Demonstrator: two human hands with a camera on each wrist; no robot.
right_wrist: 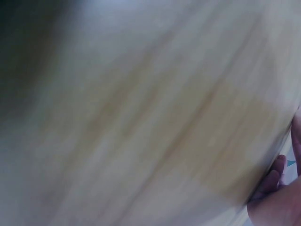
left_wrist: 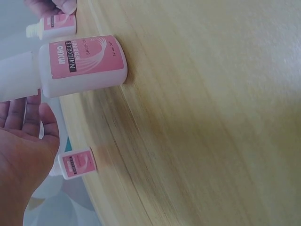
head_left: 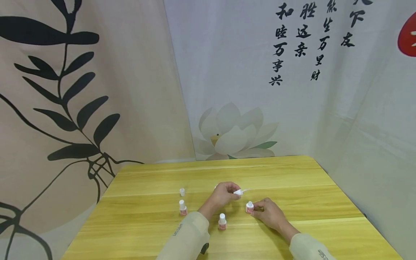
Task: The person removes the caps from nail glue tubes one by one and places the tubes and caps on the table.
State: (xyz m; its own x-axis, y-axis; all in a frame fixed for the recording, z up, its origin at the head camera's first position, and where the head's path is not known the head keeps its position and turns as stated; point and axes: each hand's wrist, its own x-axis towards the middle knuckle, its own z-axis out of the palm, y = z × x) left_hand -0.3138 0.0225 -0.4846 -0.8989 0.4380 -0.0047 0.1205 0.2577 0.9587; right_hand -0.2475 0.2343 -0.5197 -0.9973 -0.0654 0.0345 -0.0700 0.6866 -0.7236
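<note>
My left hand (head_left: 223, 194) pinches a white brush cap (head_left: 238, 192) above the table, its thin brush pointing right. To the right and a little nearer, my right hand (head_left: 269, 213) grips a small nail glue bottle (head_left: 249, 207) by its side; the bottle stands upright with its neck uncovered. That bare-necked bottle (left_wrist: 59, 26) also shows in the left wrist view, with the right fingertips at its side. Only part of my right hand (right_wrist: 273, 188) enters the right wrist view, and its bottle is hidden there.
A capped nail glue bottle (head_left: 222, 221) stands near the left forearm, another (head_left: 183, 208) farther left. Behind that one is a small white piece (head_left: 182, 192). One more pink-labelled bottle (left_wrist: 77, 163) stands beyond the left hand, mostly hidden in the head view.
</note>
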